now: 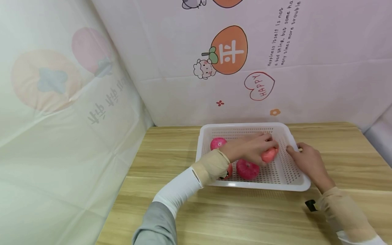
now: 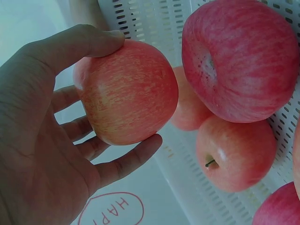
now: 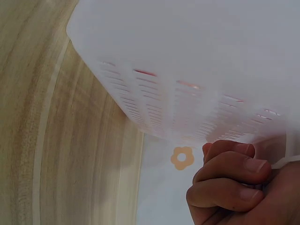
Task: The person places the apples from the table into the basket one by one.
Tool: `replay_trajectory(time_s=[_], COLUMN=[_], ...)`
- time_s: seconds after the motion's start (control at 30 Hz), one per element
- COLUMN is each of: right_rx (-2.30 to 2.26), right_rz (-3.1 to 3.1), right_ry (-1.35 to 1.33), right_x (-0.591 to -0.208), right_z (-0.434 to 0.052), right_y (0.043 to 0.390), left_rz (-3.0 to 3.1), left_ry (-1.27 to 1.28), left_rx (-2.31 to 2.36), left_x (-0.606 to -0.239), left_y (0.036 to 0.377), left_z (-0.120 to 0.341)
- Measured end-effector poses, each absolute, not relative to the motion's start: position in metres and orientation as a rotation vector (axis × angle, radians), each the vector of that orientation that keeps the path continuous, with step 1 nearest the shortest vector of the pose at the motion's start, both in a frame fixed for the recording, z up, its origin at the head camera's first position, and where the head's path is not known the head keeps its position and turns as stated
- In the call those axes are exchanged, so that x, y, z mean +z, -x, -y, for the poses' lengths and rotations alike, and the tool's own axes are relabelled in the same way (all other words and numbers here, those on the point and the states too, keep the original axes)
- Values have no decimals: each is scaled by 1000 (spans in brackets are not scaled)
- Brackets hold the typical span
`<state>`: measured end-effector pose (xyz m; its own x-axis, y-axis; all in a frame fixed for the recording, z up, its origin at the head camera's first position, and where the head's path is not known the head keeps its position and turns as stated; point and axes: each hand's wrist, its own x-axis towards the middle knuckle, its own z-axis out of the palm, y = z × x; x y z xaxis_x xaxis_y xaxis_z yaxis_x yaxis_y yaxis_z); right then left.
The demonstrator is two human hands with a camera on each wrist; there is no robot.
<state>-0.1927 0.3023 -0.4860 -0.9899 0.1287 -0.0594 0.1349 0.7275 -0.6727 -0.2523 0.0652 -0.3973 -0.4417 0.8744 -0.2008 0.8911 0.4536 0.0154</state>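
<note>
A white perforated basket [image 1: 298, 185] stands on the wooden table and holds several red-pink apples. My left hand [image 1: 252, 148] reaches into the basket and grips one apple [image 1: 269, 154], thumb on top and fingers curled under it, as the left wrist view shows on the apple [image 2: 126, 91] in my left hand [image 2: 42, 140]. Another apple [image 1: 247, 169] lies near the basket's front, one apple [image 1: 218, 143] at the back left. My right hand [image 1: 306, 161] grips the basket's right rim, with curled fingers [image 3: 229, 176] against the basket wall [image 3: 187, 61].
The wooden table [image 1: 171, 160] extends left, right and in front of the basket. Printed sheets cover the back wall [image 1: 232, 51] and the left wall [image 1: 61, 102]. A black wrist strap part [image 1: 310, 205] shows by my right forearm.
</note>
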Motion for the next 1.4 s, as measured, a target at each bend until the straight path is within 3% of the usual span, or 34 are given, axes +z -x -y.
replay_trajectory(time_s=[0.8,1.4], right_rx=[-1127,-1101], right_rz=[-2972,-2966], right_ry=[-189,-192], right_x=[-488,-488], right_z=[-302,-304], right_y=[194,195], left_rz=[-2473,-2420], left_ry=[-1697,-1671], left_rx=[-246,-336], left_x=[-411,-428], left_y=[251,252], left_z=[-91,-107])
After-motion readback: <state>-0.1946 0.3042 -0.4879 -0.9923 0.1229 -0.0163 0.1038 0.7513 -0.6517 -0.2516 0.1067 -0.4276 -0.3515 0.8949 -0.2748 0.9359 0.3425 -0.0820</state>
